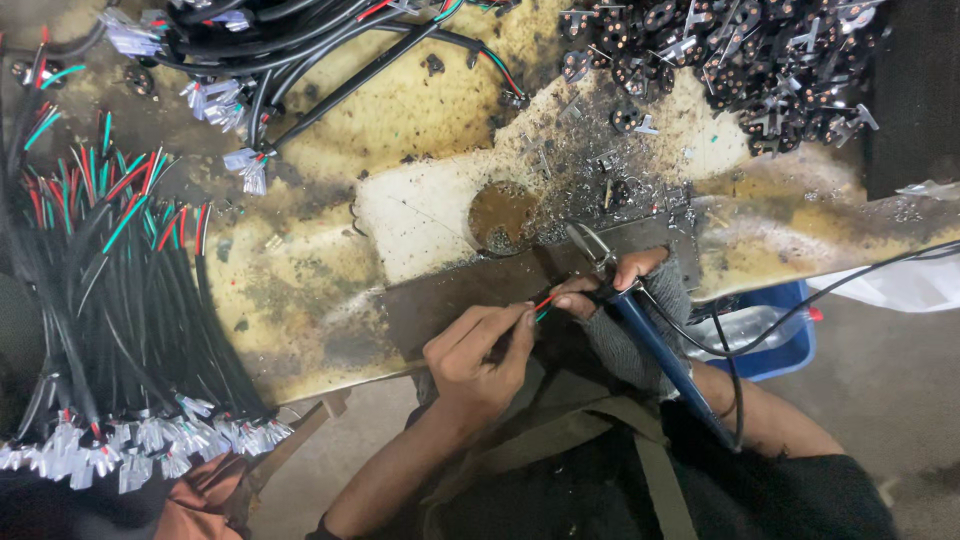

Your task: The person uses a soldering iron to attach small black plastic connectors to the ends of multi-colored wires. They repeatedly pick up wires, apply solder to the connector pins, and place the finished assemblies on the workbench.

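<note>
Person is working at the near edge of a stained, scorched workbench (330,290), w/ both hands over the dark patch by the round hole (500,215).

Left hand (478,352) is pinching a short cable end (540,305) between thumb and forefinger, other fingers curled under. Its red and green cores are sticking out toward the right hand, so the cable's long axis is running roughly left-to-right, tilting slightly up toward the far edge, bare tips pointing right. Cable end is sitting just off the near edge, between the two hands.

Right hand (620,285), in a grey fingerless glove, is closing around a blue-handled soldering iron (655,345); grip is wrapped, fingertips touching the wire tips. Iron's long axis is running diagonally, metal tip (590,245) pointing up-left toward the far edge, handle and cord trailing down-right across the forearm.

Progress, judging by the piles: lots looks done. Along the left edge a big bundle of black cables (110,300) is lying w/ small clear connectors (140,440) already on the ends; more at the far left corner. At the far right corner a heap of small dark parts (720,60) is waiting, so plenty seems left. Current piece looks mid-way.

Blue bin (775,345) is sitting below the right side.
</note>
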